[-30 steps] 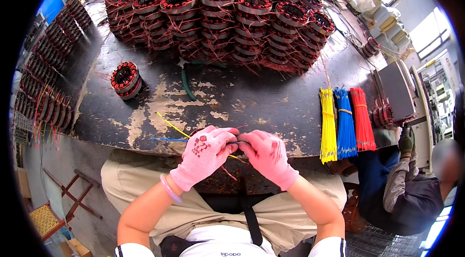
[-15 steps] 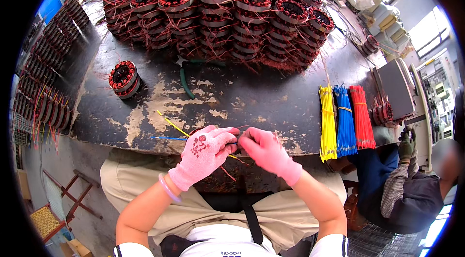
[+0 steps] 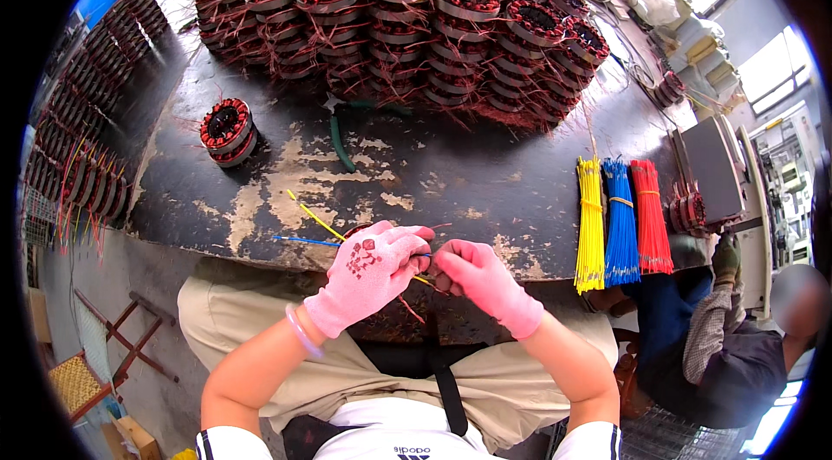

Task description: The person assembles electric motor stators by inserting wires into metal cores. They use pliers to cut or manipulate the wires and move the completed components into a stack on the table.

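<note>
At the table's front edge, my gloved left hand (image 3: 373, 269) is closed with a blue wire (image 3: 305, 241) running through its grip; the wire's tip shows by the fingertips. A yellow wire (image 3: 316, 215) also passes under this hand, and its other end pokes out below the fingers. Beneath the palm lies a red-wound coil, mostly hidden. My right hand (image 3: 481, 282), also in a pink glove, pinches a wire end right beside the left fingertips; the exact joint is covered. Thin reddish wires (image 3: 412, 310) hang below the hands.
Stacked motor stators (image 3: 403, 35) fill the table's back. A single stator (image 3: 228, 132) stands at left, near green-handled pliers (image 3: 341, 144). Yellow (image 3: 590, 222), blue (image 3: 621, 222) and red wire bundles (image 3: 651, 217) lie at right. A co-worker (image 3: 737, 347) sits beyond them.
My right hand has lowered slightly, its fingertips staying close to the left hand's. The left hand keeps its hold on the wires. The whole view has shifted a little.
</note>
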`<state>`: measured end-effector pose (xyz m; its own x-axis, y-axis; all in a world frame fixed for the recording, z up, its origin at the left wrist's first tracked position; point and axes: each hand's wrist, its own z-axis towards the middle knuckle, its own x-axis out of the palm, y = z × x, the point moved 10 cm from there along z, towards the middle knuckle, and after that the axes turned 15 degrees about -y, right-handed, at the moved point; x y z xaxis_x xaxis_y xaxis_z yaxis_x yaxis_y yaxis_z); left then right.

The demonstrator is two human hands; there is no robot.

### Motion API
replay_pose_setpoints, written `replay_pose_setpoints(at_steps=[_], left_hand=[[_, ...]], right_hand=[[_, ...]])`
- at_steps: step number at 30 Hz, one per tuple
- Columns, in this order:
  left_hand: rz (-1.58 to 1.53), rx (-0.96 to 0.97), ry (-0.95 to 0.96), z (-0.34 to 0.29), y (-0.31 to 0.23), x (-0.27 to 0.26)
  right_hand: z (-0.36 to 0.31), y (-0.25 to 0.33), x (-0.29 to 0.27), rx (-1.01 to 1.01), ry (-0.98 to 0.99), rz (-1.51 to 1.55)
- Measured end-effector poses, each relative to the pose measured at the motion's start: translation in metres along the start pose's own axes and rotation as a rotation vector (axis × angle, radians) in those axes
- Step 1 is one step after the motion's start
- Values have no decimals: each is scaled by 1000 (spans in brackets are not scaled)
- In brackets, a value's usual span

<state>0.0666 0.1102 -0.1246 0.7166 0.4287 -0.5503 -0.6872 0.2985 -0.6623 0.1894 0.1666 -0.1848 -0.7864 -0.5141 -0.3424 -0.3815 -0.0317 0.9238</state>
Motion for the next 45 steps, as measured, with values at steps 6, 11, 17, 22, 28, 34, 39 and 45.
replay_pose_setpoints(at_steps=[6, 11, 17, 22, 28, 34, 39, 45], left_hand=[[-43, 39, -2, -3, 0, -2], [20, 18, -2, 0, -3, -1], [34, -7, 18, 1, 0, 3], [18, 8, 25, 1, -2, 3], [17, 8, 38, -2, -2, 2], [-1, 27, -1, -2, -1, 2], [20, 52, -17, -3, -4, 1], [14, 50, -2, -2, 0, 2]], right_hand=[[-24, 21, -44, -127, -174, -331], [-59, 4, -47, -218, -40, -822], [-39, 74, -9, -898, -364, -779], [-8, 23, -9, -262, -147, -249], [-12, 21, -22, -206, -204, -235], [-40, 74, -4, -934, -444, -853], [-18, -24, 11, 383, 62, 308], [-27, 52, -10, -654, -217, -652]])
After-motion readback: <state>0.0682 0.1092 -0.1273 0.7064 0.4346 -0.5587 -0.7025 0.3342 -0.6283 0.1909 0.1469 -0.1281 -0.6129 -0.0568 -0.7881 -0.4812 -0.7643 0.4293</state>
